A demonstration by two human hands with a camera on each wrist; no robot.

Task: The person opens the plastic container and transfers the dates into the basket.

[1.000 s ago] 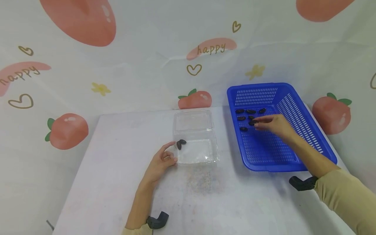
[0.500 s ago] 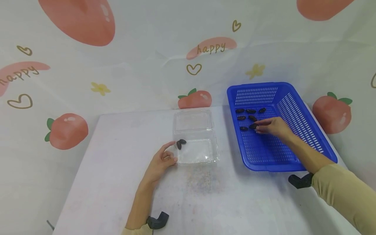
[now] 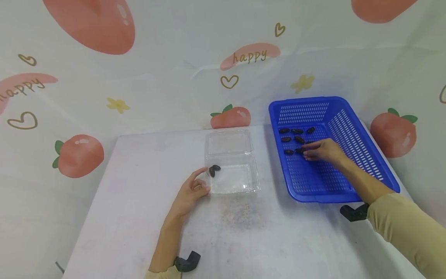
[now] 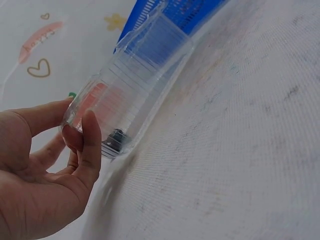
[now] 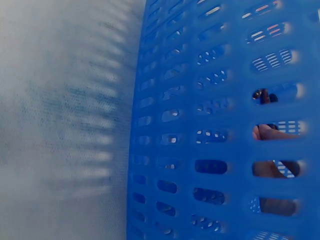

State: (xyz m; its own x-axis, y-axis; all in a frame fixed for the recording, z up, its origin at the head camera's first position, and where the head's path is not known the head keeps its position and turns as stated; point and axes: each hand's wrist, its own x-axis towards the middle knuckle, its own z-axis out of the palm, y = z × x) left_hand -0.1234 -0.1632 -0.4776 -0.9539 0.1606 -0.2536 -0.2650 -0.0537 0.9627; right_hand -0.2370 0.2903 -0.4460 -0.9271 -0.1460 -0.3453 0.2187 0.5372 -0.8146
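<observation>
My left hand (image 3: 189, 195) pinches the left side of a clear plastic clamshell box (image 3: 233, 178), which lies with its lid (image 3: 229, 143) folded back. Two dark dates (image 3: 212, 171) lie in the box's left part, near those fingers. In the left wrist view, thumb and fingers (image 4: 91, 145) curl at the box's end. My right hand (image 3: 327, 150) reaches into a blue plastic basket (image 3: 324, 200), and its fingertips pinch a dark date (image 3: 298, 151) low over the basket floor. In the right wrist view the basket wall (image 5: 235, 150) hides most of that hand.
Several other dates (image 3: 297, 131) lie spaced out in the basket's far left area. Both containers stand on a white-covered table (image 3: 146, 170). A white printed sheet (image 3: 174, 89) hangs directly behind the table's back edge.
My right hand has moved slightly toward me with the date, lowering it beside the date at the left. A date behind it shows more fully now. My left hand stays on the box.
</observation>
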